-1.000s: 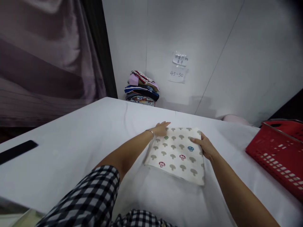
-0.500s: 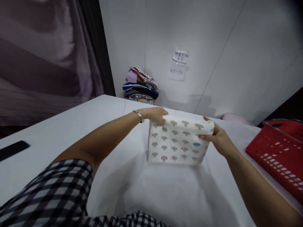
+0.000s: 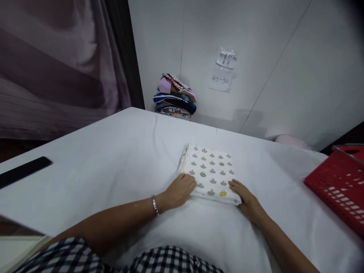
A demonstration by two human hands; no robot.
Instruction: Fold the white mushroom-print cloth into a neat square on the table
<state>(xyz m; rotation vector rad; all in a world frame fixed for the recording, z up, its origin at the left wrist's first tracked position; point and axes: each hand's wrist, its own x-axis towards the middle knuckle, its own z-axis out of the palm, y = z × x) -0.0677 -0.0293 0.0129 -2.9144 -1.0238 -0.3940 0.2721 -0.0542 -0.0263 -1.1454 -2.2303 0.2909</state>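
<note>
A folded white cloth (image 3: 212, 170) printed with grey mushrooms, and a few red, green and yellow ones, lies flat as a square bundle before me. Its layered edges show on the left side. My left hand (image 3: 181, 188), with a silver bracelet at the wrist, grips the near left corner, fingers on top and thumb hidden. At the near right corner, my right hand (image 3: 247, 198) is closed on the cloth, fingertips over its upper face.
A white sheet covers the table (image 3: 119, 151). To the right stands a red plastic basket (image 3: 338, 182). A long black object (image 3: 25, 171) lies at left. Stacked folded fabrics (image 3: 175, 96) sit behind the far edge, near wall notes (image 3: 221, 79). A curtain (image 3: 57, 68) hangs at left.
The mushroom-print cloth was held up and tilted between both hands; now it rests flat on the table, folded. Both hands have come down and nearer to me. The view has shifted slightly.
</note>
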